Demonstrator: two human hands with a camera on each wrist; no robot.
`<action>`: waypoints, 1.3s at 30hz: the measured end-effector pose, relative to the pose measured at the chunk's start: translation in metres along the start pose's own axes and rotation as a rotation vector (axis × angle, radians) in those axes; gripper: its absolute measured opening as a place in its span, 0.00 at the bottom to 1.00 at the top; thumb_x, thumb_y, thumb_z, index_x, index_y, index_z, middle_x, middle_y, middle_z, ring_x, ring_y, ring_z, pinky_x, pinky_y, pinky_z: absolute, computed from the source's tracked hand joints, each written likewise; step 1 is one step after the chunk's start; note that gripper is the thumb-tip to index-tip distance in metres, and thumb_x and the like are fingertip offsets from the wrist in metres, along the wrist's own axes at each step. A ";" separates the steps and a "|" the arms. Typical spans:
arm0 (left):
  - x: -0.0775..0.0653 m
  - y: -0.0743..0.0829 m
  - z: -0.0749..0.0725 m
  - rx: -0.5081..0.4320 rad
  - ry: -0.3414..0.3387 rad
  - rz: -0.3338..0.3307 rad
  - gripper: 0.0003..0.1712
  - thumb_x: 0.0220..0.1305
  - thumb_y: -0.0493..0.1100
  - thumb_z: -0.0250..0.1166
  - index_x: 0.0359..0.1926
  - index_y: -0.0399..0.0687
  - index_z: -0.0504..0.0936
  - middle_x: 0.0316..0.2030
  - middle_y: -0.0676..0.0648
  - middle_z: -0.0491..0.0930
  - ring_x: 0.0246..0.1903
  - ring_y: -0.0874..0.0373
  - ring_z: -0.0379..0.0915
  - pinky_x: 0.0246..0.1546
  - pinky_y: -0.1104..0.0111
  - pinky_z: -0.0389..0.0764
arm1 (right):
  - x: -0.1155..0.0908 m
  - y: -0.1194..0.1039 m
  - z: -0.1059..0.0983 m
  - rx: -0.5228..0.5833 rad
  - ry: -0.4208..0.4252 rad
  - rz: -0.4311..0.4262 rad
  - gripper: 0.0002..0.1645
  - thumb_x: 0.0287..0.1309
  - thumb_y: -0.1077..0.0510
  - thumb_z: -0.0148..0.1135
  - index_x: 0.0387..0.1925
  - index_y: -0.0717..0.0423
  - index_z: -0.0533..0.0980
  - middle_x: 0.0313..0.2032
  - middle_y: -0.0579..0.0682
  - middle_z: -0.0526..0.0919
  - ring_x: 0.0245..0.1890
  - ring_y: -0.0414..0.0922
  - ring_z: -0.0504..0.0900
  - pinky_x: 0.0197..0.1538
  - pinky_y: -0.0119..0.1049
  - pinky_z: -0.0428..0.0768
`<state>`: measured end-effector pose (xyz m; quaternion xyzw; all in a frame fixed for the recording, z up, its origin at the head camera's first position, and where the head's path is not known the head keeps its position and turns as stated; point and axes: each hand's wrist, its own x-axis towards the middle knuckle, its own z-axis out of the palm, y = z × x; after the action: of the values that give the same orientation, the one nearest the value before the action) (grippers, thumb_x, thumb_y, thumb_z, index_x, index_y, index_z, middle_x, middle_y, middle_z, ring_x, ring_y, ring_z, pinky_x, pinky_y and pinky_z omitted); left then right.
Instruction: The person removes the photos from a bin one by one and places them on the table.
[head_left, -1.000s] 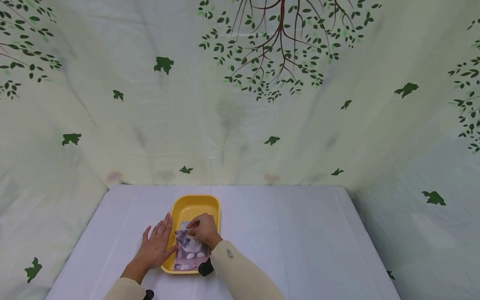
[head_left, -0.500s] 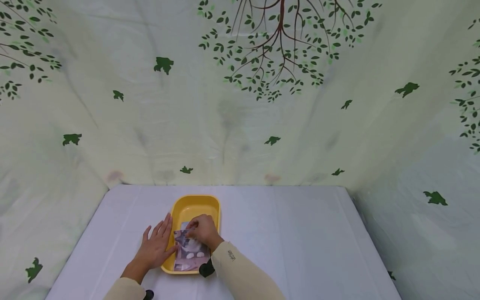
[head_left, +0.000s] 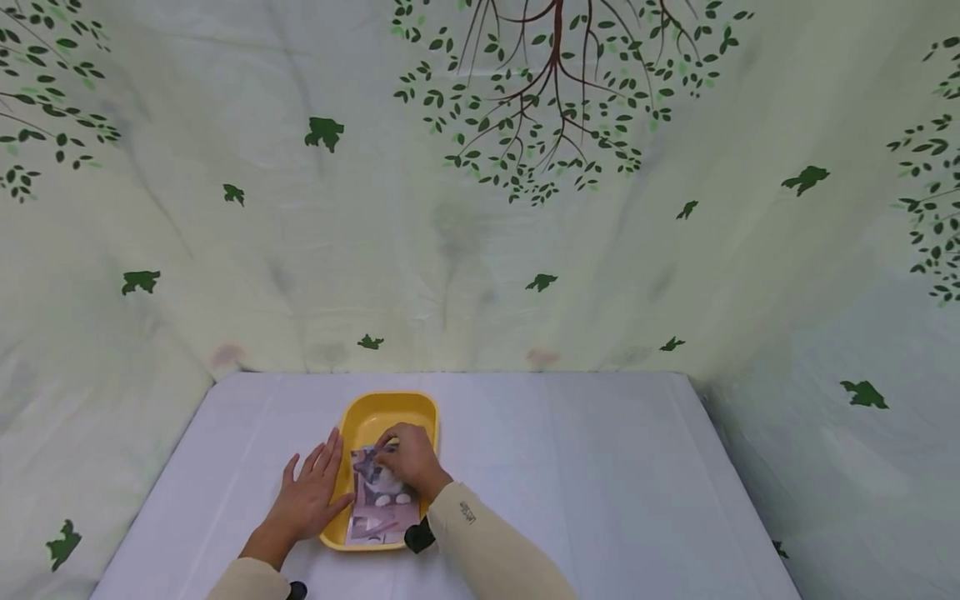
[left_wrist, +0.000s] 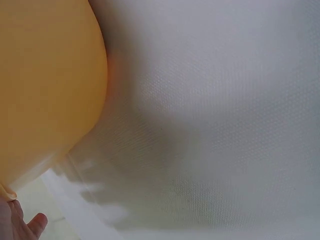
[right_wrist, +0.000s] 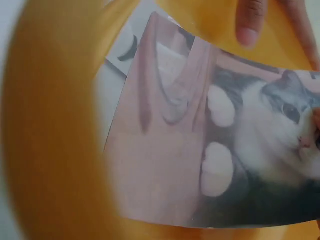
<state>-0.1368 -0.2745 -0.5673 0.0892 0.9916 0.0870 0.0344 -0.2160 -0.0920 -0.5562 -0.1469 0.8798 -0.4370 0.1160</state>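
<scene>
A yellow tray (head_left: 390,410) lies left of centre on the table in the head view. In it is a photo print of a cat (head_left: 382,510), grey and white on a pinkish ground. My right hand (head_left: 414,460) pinches the print near its far edge. The print bows slightly in the right wrist view, where a pale sheet (right_wrist: 120,47) shows from under it. My left hand (head_left: 303,497), fingers spread, rests against the tray's left rim, thumb reaching over toward the print. The left wrist view has the tray's outer wall (left_wrist: 47,90) and a few fingertips.
A white cloth (head_left: 570,475) covers the table. Behind and at both sides hangs a pale curtain (head_left: 465,250) printed with branches and green leaves. A dark wrist strap piece (head_left: 419,536) overlaps the tray's near right corner.
The cat print has slid a little toward the tray's far end with my right hand, covering the pale sheet that showed beyond its far edge. My left hand stays put.
</scene>
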 end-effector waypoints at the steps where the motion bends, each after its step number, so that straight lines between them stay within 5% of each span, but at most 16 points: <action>1: 0.001 0.000 0.000 0.000 -0.001 -0.002 0.56 0.58 0.57 0.64 0.73 0.33 0.44 0.74 0.36 0.43 0.68 0.35 0.47 0.64 0.35 0.42 | 0.000 0.000 -0.002 0.009 -0.008 -0.011 0.02 0.51 0.59 0.71 0.28 0.50 0.84 0.30 0.35 0.81 0.31 0.31 0.75 0.40 0.26 0.78; 7: 0.001 0.001 0.001 0.016 -0.005 -0.009 0.55 0.58 0.54 0.65 0.73 0.32 0.45 0.74 0.35 0.43 0.68 0.35 0.48 0.64 0.35 0.44 | 0.003 0.008 -0.014 0.117 -0.008 -0.076 0.02 0.52 0.58 0.70 0.30 0.52 0.85 0.28 0.35 0.81 0.31 0.31 0.76 0.37 0.26 0.78; 14: 0.002 0.004 0.000 0.029 -0.026 -0.031 0.48 0.56 0.42 0.59 0.72 0.30 0.46 0.74 0.35 0.44 0.68 0.34 0.47 0.64 0.35 0.43 | 0.007 0.019 -0.035 0.378 0.030 -0.058 0.04 0.53 0.62 0.68 0.33 0.56 0.85 0.32 0.42 0.84 0.33 0.36 0.79 0.39 0.30 0.80; 22: 0.003 0.004 0.002 0.032 -0.023 -0.027 0.48 0.56 0.41 0.58 0.72 0.30 0.45 0.74 0.36 0.42 0.70 0.34 0.43 0.66 0.37 0.42 | 0.011 0.021 -0.059 0.594 0.096 -0.032 0.09 0.53 0.63 0.69 0.38 0.61 0.85 0.36 0.47 0.85 0.34 0.38 0.80 0.39 0.31 0.81; 30: 0.003 0.002 0.003 0.025 -0.014 -0.021 0.49 0.56 0.41 0.59 0.72 0.30 0.45 0.75 0.37 0.41 0.70 0.35 0.44 0.66 0.38 0.43 | 0.021 0.028 -0.101 0.674 0.197 -0.028 0.12 0.51 0.64 0.69 0.41 0.60 0.85 0.42 0.50 0.85 0.37 0.40 0.80 0.40 0.32 0.80; 39: 0.003 0.005 0.002 0.036 0.002 -0.007 0.48 0.55 0.41 0.60 0.71 0.29 0.48 0.74 0.36 0.44 0.69 0.35 0.47 0.65 0.37 0.46 | 0.022 0.068 -0.145 0.637 0.286 0.072 0.14 0.52 0.63 0.69 0.42 0.62 0.84 0.42 0.54 0.85 0.37 0.40 0.81 0.42 0.33 0.80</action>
<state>-0.1384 -0.2692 -0.5682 0.0861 0.9934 0.0692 0.0321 -0.2950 0.0460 -0.5265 -0.0094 0.7113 -0.7012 0.0471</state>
